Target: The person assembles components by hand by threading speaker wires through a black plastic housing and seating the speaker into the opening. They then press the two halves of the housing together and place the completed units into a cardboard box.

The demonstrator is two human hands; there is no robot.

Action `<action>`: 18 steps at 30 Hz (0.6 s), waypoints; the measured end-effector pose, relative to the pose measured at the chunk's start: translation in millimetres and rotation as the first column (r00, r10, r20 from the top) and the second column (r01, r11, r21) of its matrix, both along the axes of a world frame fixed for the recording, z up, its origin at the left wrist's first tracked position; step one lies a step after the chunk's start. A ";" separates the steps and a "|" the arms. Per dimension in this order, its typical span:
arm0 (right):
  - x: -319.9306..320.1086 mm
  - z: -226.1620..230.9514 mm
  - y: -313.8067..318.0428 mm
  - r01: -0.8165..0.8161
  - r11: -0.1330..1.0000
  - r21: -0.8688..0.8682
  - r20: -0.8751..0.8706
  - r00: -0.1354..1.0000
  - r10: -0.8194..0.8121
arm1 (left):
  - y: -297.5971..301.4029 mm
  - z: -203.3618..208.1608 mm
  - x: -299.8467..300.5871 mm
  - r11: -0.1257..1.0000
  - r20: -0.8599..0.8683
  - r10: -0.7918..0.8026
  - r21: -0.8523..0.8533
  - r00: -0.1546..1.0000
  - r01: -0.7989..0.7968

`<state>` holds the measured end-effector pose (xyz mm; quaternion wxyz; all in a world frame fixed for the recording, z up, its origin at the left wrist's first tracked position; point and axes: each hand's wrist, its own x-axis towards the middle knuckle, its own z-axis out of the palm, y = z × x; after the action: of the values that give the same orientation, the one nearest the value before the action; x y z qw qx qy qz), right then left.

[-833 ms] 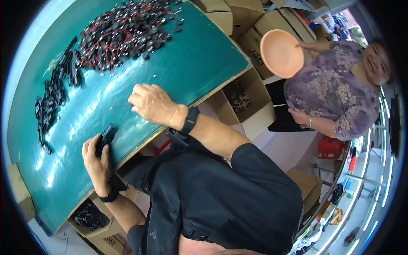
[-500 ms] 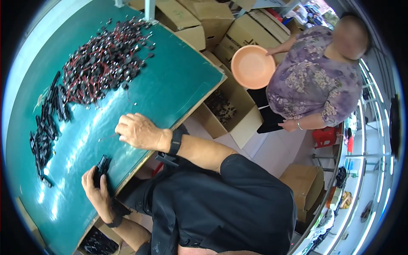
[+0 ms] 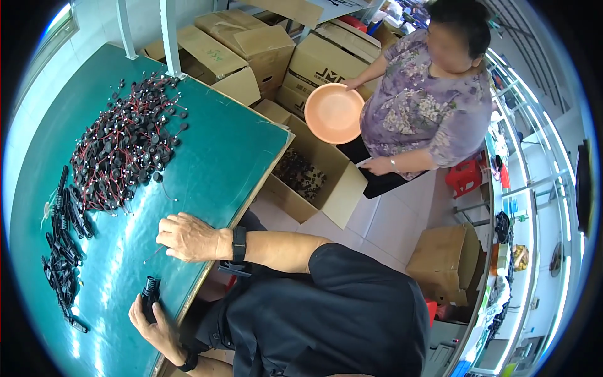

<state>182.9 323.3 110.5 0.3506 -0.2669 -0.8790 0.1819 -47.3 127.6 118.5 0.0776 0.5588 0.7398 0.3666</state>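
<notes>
On the green tabletop (image 3: 207, 141), my left hand (image 3: 155, 330) is closed around a black plastic piece (image 3: 149, 293) with a ribbed end that points away from me. Above it, my right hand (image 3: 193, 237) has its fingers curled together. A thin wire (image 3: 154, 253) sticks out from under those fingers, its held end hidden. Farther off lies a heap of small black round parts with red wires (image 3: 125, 144). Along the left side runs a pile of black ribbed plastic pieces (image 3: 63, 242), like the one in my left hand.
At the right a person in a purple flowered top (image 3: 427, 103) holds an orange basin (image 3: 333, 113). Below it, an open carton (image 3: 342, 195) with small dark parts stands beside the table. Several cardboard boxes (image 3: 264, 53) are stacked behind. A white post (image 3: 169, 38) rises at the table's far edge.
The whole view has shifted, so the table and the person appear farther left and lower. My right hand still has the wire, and my left hand still holds the black piece.
</notes>
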 end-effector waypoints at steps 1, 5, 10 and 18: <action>0.7 1.2 0.0 -0.003 1.000 -0.006 0.001 1.000 0.003 | -0.8 1.2 0.2 1.000 -0.006 0.005 -0.007 1.000 -0.005; 3.8 3.2 3.1 -0.010 0.999 -0.032 -0.011 1.000 0.010 | 0.7 3.5 2.7 1.000 -0.010 0.014 -0.021 1.000 -0.014; 4.5 1.9 5.4 -0.009 0.999 -0.037 -0.029 1.000 0.007 | 4.8 8.3 11.8 0.999 0.009 0.035 -0.012 0.999 -0.035; 3.9 -2.4 6.7 -0.007 1.000 -0.029 -0.041 0.999 0.005 | 3.7 6.9 9.0 0.999 -0.032 0.042 -0.027 0.999 -0.042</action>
<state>186.9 330.0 108.1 0.3641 -0.2656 -0.8697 0.2012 -38.3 131.2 125.4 0.0661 0.5476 0.7575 0.3491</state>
